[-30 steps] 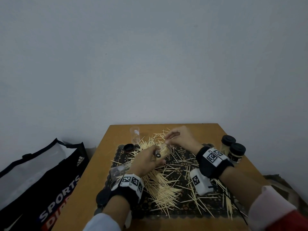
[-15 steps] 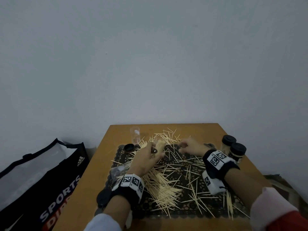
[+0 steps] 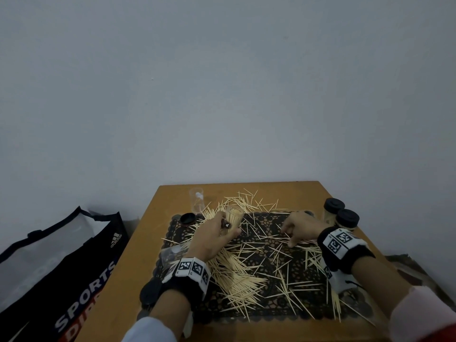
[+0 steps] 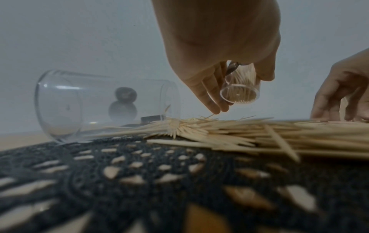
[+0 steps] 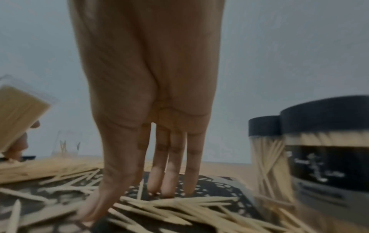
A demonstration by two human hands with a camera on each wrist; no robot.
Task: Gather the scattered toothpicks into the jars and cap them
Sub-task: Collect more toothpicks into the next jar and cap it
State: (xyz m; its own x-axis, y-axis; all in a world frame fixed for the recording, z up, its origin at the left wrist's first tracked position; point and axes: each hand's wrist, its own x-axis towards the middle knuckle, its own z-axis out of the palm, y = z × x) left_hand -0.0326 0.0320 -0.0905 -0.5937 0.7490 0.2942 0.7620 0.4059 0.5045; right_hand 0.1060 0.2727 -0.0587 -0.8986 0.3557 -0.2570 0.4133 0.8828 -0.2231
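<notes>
The left hand (image 3: pixel 214 236) grips a clear jar (image 3: pixel 234 216) nearly full of toothpicks, fingers curled round its wall. The jar is tilted with its mouth away from the person, probably so that more sticks can slide in lengthwise. It is held above the far left part of the mat (image 3: pixel 266 264).

The right hand (image 3: pixel 299 227) has its fingers straight, tips pressed on the mat's far right part among loose toothpicks (image 3: pixel 237 275); it appears to be raking them together and holds none.

Two capped jars (image 3: pixel 341 214) stand off the mat's right edge. An empty jar (image 3: pixel 196 201) stands beyond the mat's far left corner, and a lid (image 3: pixel 187 218) lies on that corner.
</notes>
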